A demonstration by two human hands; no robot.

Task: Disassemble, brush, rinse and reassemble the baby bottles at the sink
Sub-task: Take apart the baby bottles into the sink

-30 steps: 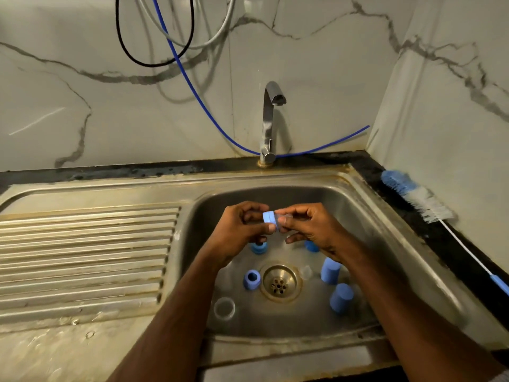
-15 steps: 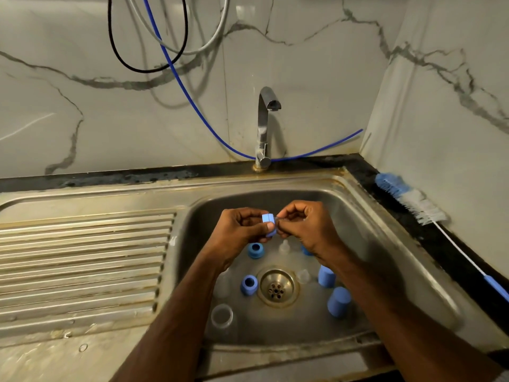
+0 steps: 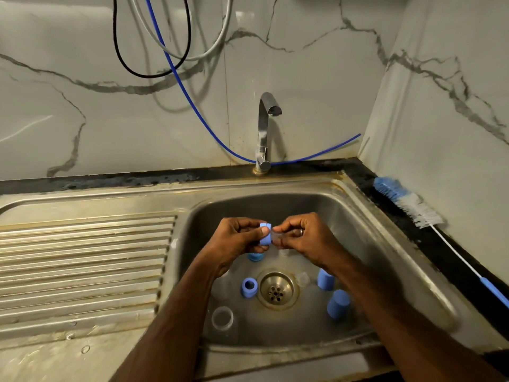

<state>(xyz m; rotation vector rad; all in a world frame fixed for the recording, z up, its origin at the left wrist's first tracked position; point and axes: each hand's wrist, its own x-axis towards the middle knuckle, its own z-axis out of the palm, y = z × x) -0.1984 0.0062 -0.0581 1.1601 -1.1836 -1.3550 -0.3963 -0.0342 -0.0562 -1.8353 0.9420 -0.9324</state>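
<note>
Over the sink basin [image 3: 358, 216], the left hand [image 3: 234, 244] pinches a blue screw ring [image 3: 265, 233]. The right hand [image 3: 308, 238], at 3 o'clock of it, pinches what is probably a clear teat [image 3: 278, 238] in the ring. Blue caps [image 3: 338, 304] stand at 4 o'clock of the drain [image 3: 276, 290].

The right hand [image 3: 305, 238] has drawn a clear teat out of the small blue plastic ring [image 3: 266, 235] that the left hand [image 3: 237, 241] pinches, opening a slight gap
</note>
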